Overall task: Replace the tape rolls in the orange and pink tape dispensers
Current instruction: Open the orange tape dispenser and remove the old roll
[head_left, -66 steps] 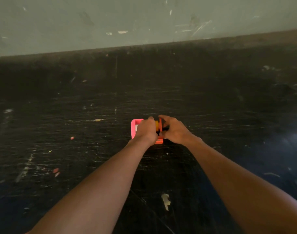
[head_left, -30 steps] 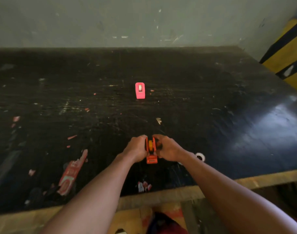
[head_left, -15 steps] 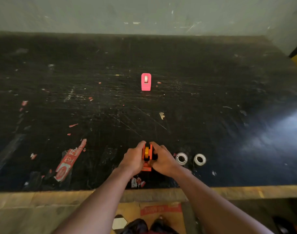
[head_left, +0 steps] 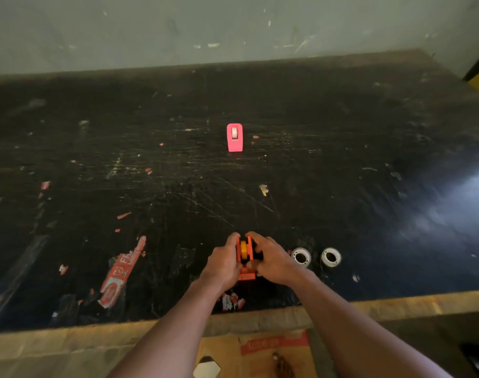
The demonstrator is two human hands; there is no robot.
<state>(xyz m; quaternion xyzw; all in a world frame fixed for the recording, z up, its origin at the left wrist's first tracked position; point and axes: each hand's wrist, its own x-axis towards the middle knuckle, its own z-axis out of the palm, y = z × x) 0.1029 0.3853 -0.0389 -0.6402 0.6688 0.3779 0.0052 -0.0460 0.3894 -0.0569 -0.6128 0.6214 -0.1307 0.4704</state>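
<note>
Orange dispenser [head_left: 246, 274] was gripped from both sides near the table's [head_left: 369, 186] front edge.

The left hand [head_left: 223, 261] and right hand [head_left: 271, 261] each curled round one side wall, with a yellowish roll [head_left: 243, 249] seated between the walls. The step in hand seemed to be freeing this old roll. The next move would likely call for one hand steadying the base while the other lifted the roll straight up, then reached for a white roll [head_left: 301, 257] or its twin [head_left: 331, 257] just to the right. The pink dispenser [head_left: 235, 137] stood well apart, toward the wall.
</note>
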